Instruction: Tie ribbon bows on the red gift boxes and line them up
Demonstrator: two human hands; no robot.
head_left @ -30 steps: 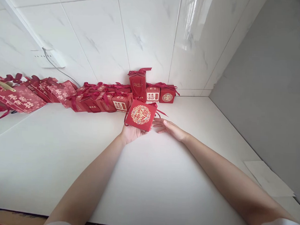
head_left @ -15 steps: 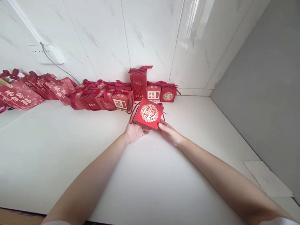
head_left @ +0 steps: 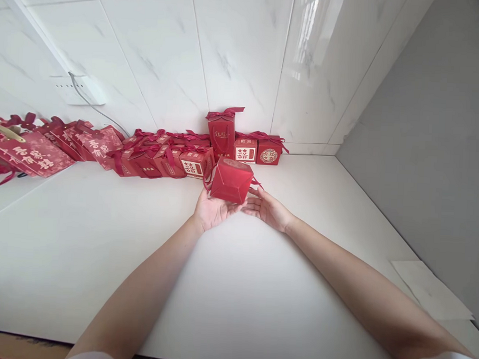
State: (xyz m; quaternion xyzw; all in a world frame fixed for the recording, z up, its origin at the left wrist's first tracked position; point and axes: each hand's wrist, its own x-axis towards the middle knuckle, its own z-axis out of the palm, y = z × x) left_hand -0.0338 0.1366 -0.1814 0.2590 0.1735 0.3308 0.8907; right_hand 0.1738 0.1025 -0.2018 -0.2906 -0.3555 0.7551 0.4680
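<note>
Seemingly to bare its base [head_left: 228,193], the left hand [head_left: 211,212] cradles the red box [head_left: 235,175], the right hand [head_left: 273,209] (loosely open) beside it.

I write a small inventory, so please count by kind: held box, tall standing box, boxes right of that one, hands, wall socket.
Held red box: 1
Tall standing box: 1
Boxes right of it: 2
Left hand, right hand: 2
Wall socket: 1
Total: 7

Bright, diffuse light — a window's glare streaks the glossy wall tiles [head_left: 245,58] — with stretched, softened edges.
</note>
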